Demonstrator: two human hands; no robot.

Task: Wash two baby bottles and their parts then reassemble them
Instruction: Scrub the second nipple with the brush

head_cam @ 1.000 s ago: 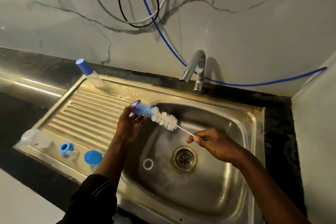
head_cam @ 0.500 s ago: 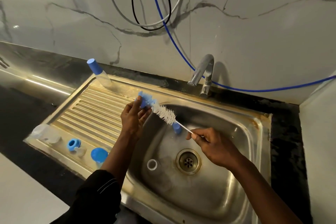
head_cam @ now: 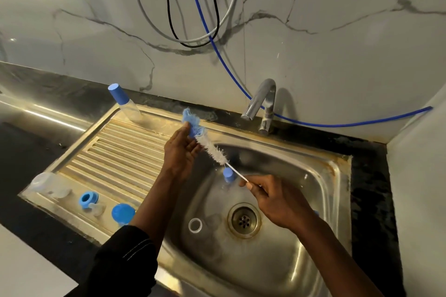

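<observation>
Steel sink (head_cam: 337, 176), dull and scuffed w/ rusty-yellow staining round the rim, is the landmark. Above its basin a bottle brush (head_cam: 212, 152) is held slanting: thin white wire stem, fuzzy white bristle section, ragged blue sponge tip. Left hand (head_cam: 179, 154), above the sink's left basin edge, has thumb and fingers pinching the blue sponge end. Right hand (head_cam: 277, 200), over the basin just above the drain (head_cam: 244, 220), fingers pressed together on the stem's lower end, so most of the handle is hidden in the fist. In the basin: a small blue cap-like piece (head_cam: 229, 174) w/ a clear part below it, hard to make out, near the basin's back wall; a white ring (head_cam: 195, 225) lying flat left of the drain; a sliver of blue at the right wrist, mostly hidden. On the sink's ribbed drainboard, front edge: a clear round-bodied bottle (head_cam: 47, 183) on its side, faint against the steel; a blue collar ring (head_cam: 88, 199) touching a clear nipple (head_cam: 97, 208), blurry; a blue dome cap (head_cam: 123, 213), partly cut off by the left forearm. At the drainboard's back corner stands a clear bottle w/ blue cap (head_cam: 124, 103). Chrome tap (head_cam: 261, 101) behind the basin. Dark glossy tabletop (head_cam: 371, 188) frames the sink. Black sleeve (head_cam: 123, 263) on left arm, cut off at bottom.
</observation>
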